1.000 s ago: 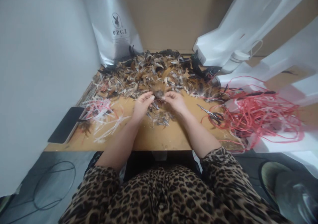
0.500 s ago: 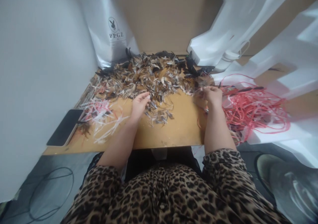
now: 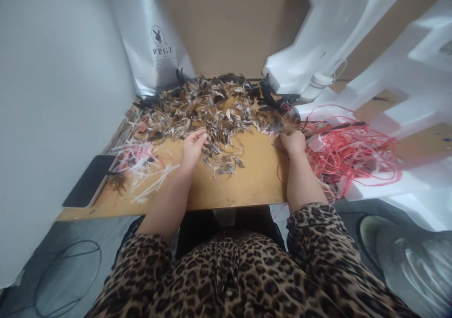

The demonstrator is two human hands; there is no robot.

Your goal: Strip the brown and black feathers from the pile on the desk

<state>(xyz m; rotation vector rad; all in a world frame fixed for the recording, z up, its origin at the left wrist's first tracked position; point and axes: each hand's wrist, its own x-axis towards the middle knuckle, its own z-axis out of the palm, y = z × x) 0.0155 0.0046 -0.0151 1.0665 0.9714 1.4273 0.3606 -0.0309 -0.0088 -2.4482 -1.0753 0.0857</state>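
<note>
My left hand [image 3: 195, 145] is at the near edge of a heap of brown, black and white feathers [image 3: 212, 108]. Its thumb and fingers are pinched together, and whatever lies between them is too small to make out. Further right, my right hand [image 3: 294, 143] is low over the tabletop, fingers curled down and mostly hidden. A blurred brown tuft of feathers [image 3: 290, 123] shows just beyond it; whether the hand touches the tuft is unclear. Between my hands lies a small scatter of loose feathers [image 3: 228, 163]. The scissors are out of sight behind my right hand and forearm.
Tangled red ribbon [image 3: 349, 151] covers the right side. At left are white and pink strips [image 3: 137, 158] and a dark phone [image 3: 88, 181]. A silver-white bag [image 3: 155, 50] stands at the back left, a white bottle [image 3: 314, 87] at the back right.
My hands were together at a feather tuft. The right hand then carried the tuft to the right and has now dropped lower, nearer me. The left hand stayed near the heap.
</note>
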